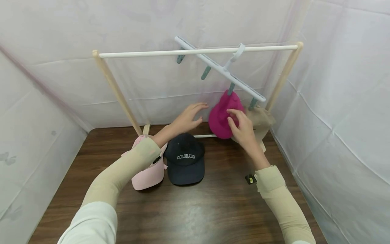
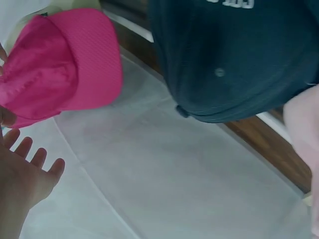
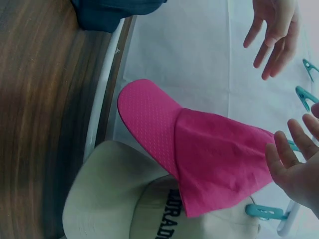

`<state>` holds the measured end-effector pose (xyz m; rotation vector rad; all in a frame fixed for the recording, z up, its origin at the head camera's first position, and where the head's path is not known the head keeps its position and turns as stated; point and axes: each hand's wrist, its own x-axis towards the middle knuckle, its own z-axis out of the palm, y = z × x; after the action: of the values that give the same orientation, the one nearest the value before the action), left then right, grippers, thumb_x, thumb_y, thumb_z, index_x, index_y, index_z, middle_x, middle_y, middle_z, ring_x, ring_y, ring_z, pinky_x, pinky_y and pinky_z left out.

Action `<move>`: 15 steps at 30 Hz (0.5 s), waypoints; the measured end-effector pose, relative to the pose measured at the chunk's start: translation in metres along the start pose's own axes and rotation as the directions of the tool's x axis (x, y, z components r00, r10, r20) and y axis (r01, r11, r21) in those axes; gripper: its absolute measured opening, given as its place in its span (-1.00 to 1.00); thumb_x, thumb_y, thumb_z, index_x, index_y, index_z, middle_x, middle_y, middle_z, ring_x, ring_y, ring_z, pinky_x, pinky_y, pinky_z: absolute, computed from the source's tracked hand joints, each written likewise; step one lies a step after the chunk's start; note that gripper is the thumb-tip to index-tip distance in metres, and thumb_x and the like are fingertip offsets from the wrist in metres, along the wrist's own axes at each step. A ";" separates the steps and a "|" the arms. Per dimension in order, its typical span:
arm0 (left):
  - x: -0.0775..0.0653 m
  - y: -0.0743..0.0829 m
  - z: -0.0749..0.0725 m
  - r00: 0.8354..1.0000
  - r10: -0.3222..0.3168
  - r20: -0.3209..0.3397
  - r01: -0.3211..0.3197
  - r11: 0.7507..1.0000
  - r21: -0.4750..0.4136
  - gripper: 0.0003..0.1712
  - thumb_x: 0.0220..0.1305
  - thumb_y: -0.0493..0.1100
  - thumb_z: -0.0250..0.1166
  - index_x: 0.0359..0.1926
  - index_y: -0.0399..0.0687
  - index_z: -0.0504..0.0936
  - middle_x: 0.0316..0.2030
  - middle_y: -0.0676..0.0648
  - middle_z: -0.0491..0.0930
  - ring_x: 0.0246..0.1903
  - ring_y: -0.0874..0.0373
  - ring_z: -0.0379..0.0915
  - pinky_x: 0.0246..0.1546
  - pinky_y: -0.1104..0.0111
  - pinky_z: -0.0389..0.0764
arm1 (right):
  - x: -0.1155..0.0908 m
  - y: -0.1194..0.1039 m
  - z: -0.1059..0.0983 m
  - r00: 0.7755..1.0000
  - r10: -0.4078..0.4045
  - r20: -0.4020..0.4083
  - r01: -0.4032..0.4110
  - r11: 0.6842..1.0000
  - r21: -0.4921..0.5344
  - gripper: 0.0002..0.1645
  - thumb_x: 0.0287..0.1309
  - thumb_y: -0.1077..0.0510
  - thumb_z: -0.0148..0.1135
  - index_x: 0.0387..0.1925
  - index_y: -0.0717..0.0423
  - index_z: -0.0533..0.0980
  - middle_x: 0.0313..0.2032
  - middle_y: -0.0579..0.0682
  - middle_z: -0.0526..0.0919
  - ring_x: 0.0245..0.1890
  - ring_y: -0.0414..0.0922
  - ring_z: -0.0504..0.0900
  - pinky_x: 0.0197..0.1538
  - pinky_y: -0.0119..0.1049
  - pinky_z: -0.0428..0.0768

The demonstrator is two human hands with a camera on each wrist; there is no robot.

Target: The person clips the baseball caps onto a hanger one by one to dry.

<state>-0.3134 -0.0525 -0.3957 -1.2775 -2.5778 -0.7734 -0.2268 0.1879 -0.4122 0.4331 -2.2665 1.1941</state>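
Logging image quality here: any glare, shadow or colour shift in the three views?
Head: soft glare on the wooden tabletop, shadows beneath the pale pink cap and navy COLORADO cap; left wrist: navy COLORADO cap looks teal-tinged; right wrist: dark shadow on the wooden tabletop, while the magenta cap shows its brim texture.

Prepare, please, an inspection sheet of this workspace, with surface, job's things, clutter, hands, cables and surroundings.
Surface: dark wood-grain table.
Job's things: pink cap and navy cap on the table; magenta cap and beige cap clipped to the hanger.
Clutter: small black piece near the right sleeve, unidentified.
Hands: left hand holds nothing; right hand near magenta cap, contact unclear.
Cables: nothing seen.
Surroundings: rack holding the hanger, pale sheeting.
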 end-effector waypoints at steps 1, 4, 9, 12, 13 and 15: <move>-0.003 -0.001 0.001 1.000 -0.001 0.000 0.001 1.000 0.012 -0.46 0.29 -0.22 0.12 0.30 -0.05 0.36 0.32 -0.04 0.28 0.33 0.07 0.11 0.32 0.21 0.15 | -0.001 0.001 0.001 1.000 0.001 0.007 -0.001 1.000 -0.003 -0.67 0.28 0.19 0.10 0.07 0.14 0.50 -0.08 0.15 0.59 -0.09 -0.02 0.57 0.00 -0.12 0.52; -0.013 -0.004 0.002 1.000 0.000 0.000 0.000 0.999 0.042 -0.46 0.27 -0.23 0.13 0.29 -0.05 0.37 0.30 -0.05 0.30 0.32 0.07 0.14 0.31 0.21 0.17 | -0.004 0.002 0.004 0.999 0.018 0.031 -0.018 1.000 -0.010 -0.66 0.29 0.15 0.10 0.08 0.10 0.49 -0.09 0.13 0.58 -0.09 -0.03 0.56 -0.04 -0.09 0.52; -0.028 -0.007 0.005 1.000 0.005 0.018 -0.007 0.996 0.086 -0.46 0.27 -0.19 0.14 0.29 -0.06 0.37 0.30 -0.06 0.31 0.30 0.06 0.18 0.29 0.18 0.21 | -0.009 0.003 0.008 0.996 0.045 0.077 -0.045 0.999 -0.007 -0.64 0.31 0.11 0.08 0.11 0.06 0.47 -0.08 0.12 0.57 -0.09 -0.01 0.51 -0.14 -0.03 0.50; -0.036 -0.008 0.006 1.000 0.007 0.025 -0.009 0.995 0.102 -0.47 0.27 -0.19 0.14 0.28 -0.06 0.38 0.29 -0.07 0.32 0.30 0.06 0.18 0.29 0.17 0.21 | -0.011 0.003 0.010 0.993 0.049 0.104 -0.049 0.999 -0.008 -0.63 0.32 0.08 0.07 0.12 0.06 0.47 -0.05 0.12 0.57 -0.05 0.01 0.50 -0.10 -0.01 0.49; -0.039 -0.008 0.006 1.000 0.006 0.027 -0.008 0.995 0.104 -0.47 0.27 -0.18 0.14 0.28 -0.06 0.39 0.29 -0.07 0.32 0.30 0.05 0.19 0.29 0.17 0.22 | -0.012 0.003 0.011 0.992 0.049 0.113 -0.048 0.999 -0.012 -0.62 0.32 0.07 0.07 0.12 0.06 0.46 -0.03 0.11 0.57 -0.03 0.01 0.50 -0.07 -0.01 0.48; -0.044 -0.008 0.007 1.000 0.001 0.028 -0.004 0.994 0.110 -0.48 0.28 -0.17 0.14 0.27 -0.06 0.39 0.28 -0.07 0.33 0.29 0.05 0.19 0.28 0.16 0.23 | -0.013 0.003 0.014 0.991 0.044 0.129 -0.041 0.999 -0.025 -0.62 0.33 0.05 0.07 0.12 0.05 0.46 0.00 0.07 0.56 0.01 0.00 0.49 -0.02 -0.02 0.48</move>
<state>-0.2920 -0.0840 -0.4204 -1.2677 -2.6002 -0.6070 -0.2219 0.1787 -0.4285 0.4684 -2.4086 1.1921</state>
